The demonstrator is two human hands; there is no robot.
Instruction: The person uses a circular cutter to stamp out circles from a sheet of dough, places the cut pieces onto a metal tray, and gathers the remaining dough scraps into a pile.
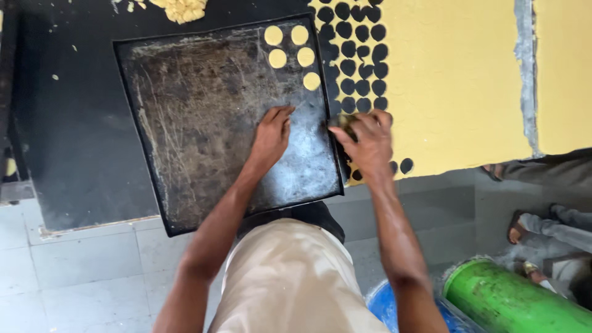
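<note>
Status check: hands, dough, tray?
Left hand flat on baking tray, empty. Right hand gripping cutter over dough sheet. Five dough rounds placed. Nothing blocking.

Both arms come up from the bottom of my view, bare to the elbow, converging toward the near right part of the baking tray (185, 123).

Left hand (271, 137): palm down, fingers together and stretched forward, pressed flat on the tray surface near its right edge. Wrist straight, forearm angled in from lower left.

Right hand (365, 140): over the tray's right edge, knuckles up, fingers curled inward around something small. Motion blur here, so I can't tell how tight the grip is. Wrist slightly bent, forearm running steeply up from the lower right.

Hands close, not touching.
</note>
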